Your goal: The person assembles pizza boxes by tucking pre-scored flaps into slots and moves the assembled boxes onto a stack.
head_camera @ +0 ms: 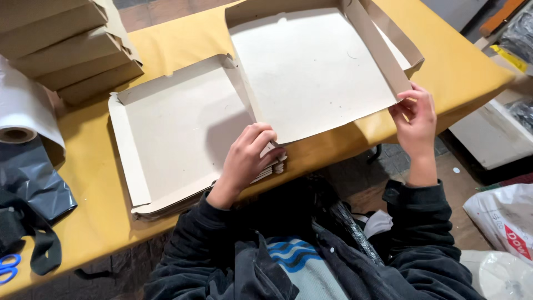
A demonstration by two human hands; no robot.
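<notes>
While your left hand (247,158) pinches the near edge of the cardboard box blank (311,72) at frame centre, fingers curled tight on it, your right hand (416,119) grips its right flap corner, fingers closed on the card. Blank sits tilted, upper centre, overlapping a stack of flat blanks (172,133) on the yellow table (466,66). Folded boxes (72,50) are piled upper left. White roll (22,114) and black bag (30,189) sit at left edge, blue scissors (8,266) lower left.
</notes>
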